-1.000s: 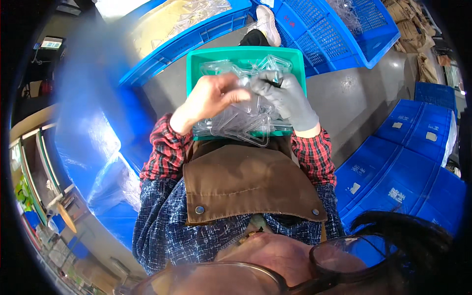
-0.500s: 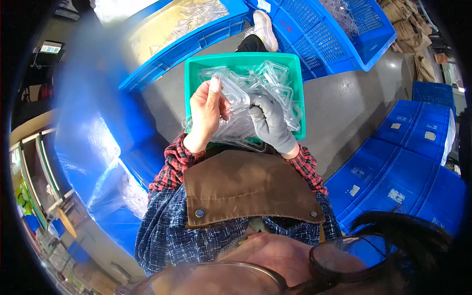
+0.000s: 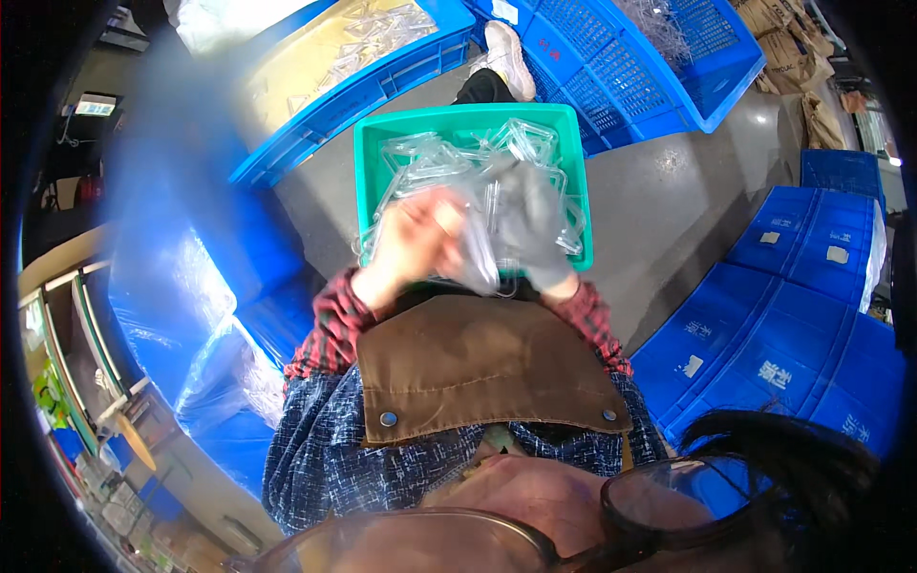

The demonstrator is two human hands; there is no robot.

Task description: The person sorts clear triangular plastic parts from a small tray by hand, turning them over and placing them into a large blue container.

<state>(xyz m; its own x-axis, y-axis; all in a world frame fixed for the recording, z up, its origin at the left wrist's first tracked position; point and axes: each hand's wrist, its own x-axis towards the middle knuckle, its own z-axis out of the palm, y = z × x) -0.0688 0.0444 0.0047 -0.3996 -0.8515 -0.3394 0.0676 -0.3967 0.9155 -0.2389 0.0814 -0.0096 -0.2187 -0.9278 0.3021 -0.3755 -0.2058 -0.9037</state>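
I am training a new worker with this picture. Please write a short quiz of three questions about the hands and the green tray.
1. True or false: the right hand wears a grey glove.
2. What lies in the green tray?
A. clear plastic pieces
B. red cloth
C. metal screws
3. Fill in: the left hand is ____, with no glove.

Key
1. True.
2. A. The hands meet over the tray's near edge, with clear plastic between them.
3. bare.
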